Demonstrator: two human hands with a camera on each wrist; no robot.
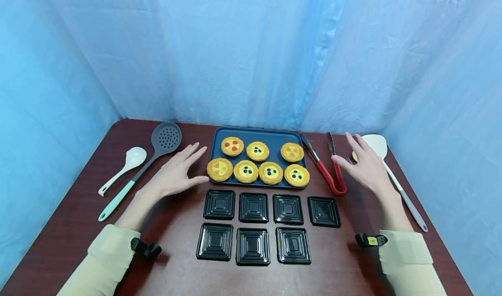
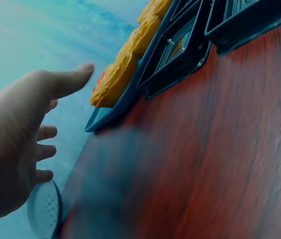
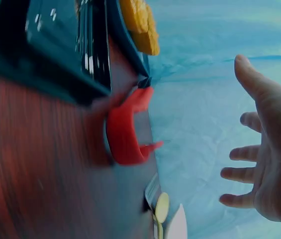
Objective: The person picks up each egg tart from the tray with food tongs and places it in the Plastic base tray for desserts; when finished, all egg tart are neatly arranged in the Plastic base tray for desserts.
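Observation:
My left hand hovers with spread fingers between a grey skimmer and the left edge of a dark blue baking tray. On that tray lie several egg tarts: one with red pieces, some with dark dots, others with a wedge pattern. To the right, my right hand is raised, fingers apart, between red-handled tongs and a white turner. It partly hides a fork and a yellow spoon. Both hands hold nothing.
Several square black plastic trays stand in two rows in front of the baking tray. A white ladle lies left of the skimmer. Light blue curtains enclose the dark red wooden table at the back and sides.

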